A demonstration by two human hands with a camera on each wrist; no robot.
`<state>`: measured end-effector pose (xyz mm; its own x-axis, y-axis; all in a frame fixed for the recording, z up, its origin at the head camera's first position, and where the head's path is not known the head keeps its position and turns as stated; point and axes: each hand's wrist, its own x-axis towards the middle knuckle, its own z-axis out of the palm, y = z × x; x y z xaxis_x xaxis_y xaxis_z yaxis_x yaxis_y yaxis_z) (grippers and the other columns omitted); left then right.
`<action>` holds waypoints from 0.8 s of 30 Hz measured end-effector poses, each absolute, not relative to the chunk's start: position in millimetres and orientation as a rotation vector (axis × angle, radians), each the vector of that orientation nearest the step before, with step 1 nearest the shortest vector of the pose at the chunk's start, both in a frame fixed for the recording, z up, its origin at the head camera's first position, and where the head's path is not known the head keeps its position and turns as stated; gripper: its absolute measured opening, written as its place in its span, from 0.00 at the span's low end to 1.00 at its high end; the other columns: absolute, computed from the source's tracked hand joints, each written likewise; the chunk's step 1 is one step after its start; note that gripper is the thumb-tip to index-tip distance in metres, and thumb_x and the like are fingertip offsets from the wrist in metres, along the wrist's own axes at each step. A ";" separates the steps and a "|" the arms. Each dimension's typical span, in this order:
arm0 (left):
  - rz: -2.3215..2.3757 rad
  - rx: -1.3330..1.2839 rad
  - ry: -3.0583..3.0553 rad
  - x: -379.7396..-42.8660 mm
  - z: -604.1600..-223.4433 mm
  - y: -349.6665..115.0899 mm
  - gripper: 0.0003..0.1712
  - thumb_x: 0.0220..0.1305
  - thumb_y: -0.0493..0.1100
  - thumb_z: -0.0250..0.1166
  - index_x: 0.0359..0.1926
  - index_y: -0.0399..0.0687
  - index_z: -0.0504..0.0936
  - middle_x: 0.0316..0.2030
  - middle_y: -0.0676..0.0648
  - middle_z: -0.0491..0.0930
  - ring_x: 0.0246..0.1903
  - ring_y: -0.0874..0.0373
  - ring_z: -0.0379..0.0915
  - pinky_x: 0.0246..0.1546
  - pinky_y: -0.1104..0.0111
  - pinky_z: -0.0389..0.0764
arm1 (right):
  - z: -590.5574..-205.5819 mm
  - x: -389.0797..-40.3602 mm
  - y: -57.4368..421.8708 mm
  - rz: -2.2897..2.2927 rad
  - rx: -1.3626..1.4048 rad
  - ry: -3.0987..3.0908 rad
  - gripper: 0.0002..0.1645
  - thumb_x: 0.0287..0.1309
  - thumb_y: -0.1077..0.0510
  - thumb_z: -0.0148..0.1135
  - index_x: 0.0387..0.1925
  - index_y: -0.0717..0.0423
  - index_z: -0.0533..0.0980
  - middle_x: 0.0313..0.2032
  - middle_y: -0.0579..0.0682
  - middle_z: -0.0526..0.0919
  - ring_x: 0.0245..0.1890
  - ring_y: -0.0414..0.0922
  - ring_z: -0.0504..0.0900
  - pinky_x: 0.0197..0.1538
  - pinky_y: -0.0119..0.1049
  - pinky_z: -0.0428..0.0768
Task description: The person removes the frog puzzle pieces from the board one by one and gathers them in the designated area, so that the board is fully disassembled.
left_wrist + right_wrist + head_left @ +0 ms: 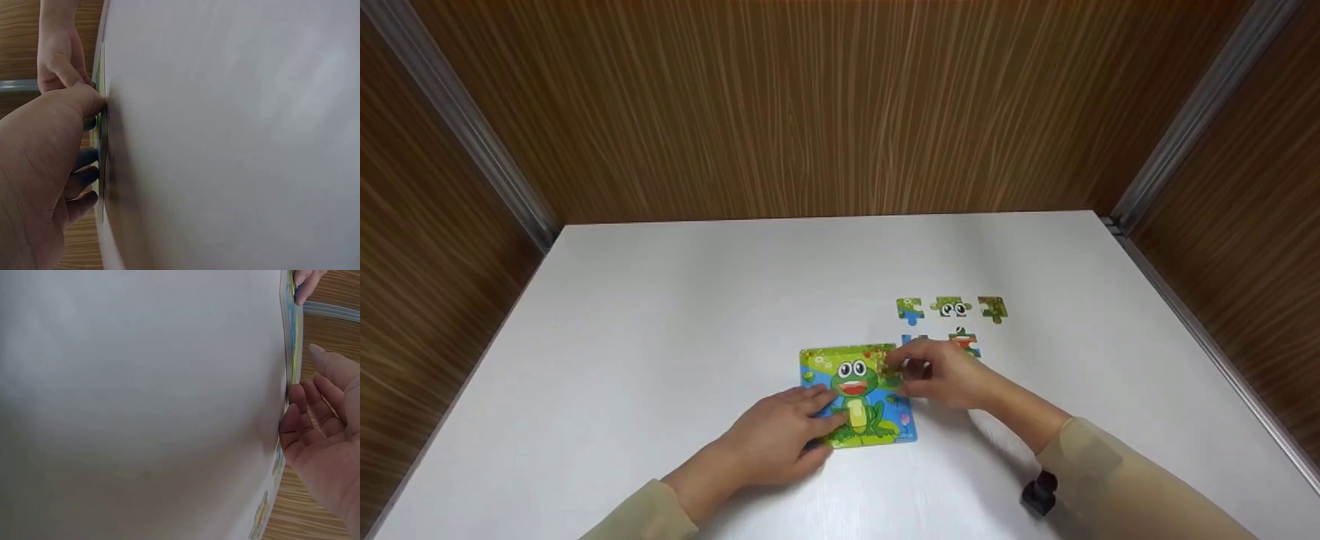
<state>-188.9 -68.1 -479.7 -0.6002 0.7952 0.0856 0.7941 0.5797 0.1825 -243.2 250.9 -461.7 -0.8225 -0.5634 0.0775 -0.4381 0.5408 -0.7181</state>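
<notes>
A frog picture puzzle board lies flat on the white table in the head view. My left hand rests on its left and lower left part with spread fingers. At the upper right of the board is my right hand; its fingertips touch the picture near that corner. In the right wrist view, the thumb of the right hand stands apart from the other fingers, which touch the board's edge. No piece shows between them. The left wrist view shows the left hand over the board's edge.
Behind the right hand lie loose puzzle pieces: a green and blue one, one with eyes, a brownish green one and one with a red mouth. Another is partly covered. Wood-grain panels wall the table.
</notes>
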 end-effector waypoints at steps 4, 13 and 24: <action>0.316 1.419 2.768 -189.3 -478.0 -62.5 0.27 0.79 0.55 0.55 0.74 0.58 0.78 0.76 0.44 0.69 0.75 0.48 0.66 0.74 0.55 0.67 | -466.5 -245.6 250.3 -1.117 -0.836 2.593 0.22 0.62 0.61 0.77 0.57 0.56 0.85 0.47 0.49 0.87 0.43 0.48 0.79 0.45 0.33 0.79; 0.249 1.462 2.755 -190.0 -479.2 -47.5 0.31 0.81 0.59 0.52 0.79 0.59 0.71 0.80 0.44 0.60 0.77 0.48 0.62 0.74 0.56 0.67 | -467.7 -251.4 249.8 -1.119 -0.813 2.535 0.25 0.60 0.63 0.78 0.59 0.53 0.84 0.48 0.48 0.86 0.43 0.47 0.78 0.46 0.33 0.78; 0.198 1.445 2.765 -188.5 -484.6 -42.0 0.31 0.82 0.60 0.47 0.79 0.61 0.71 0.79 0.42 0.62 0.77 0.46 0.62 0.75 0.55 0.66 | -467.4 -251.0 250.7 -1.018 -0.861 2.523 0.24 0.64 0.63 0.75 0.61 0.51 0.85 0.57 0.47 0.82 0.53 0.47 0.78 0.56 0.35 0.79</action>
<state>-188.5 -42.0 -484.6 -0.5725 0.8187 0.0446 0.8167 0.5646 0.1193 -251.0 250.7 -467.4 -0.7803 -0.6241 -0.0401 -0.4214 0.5721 -0.7036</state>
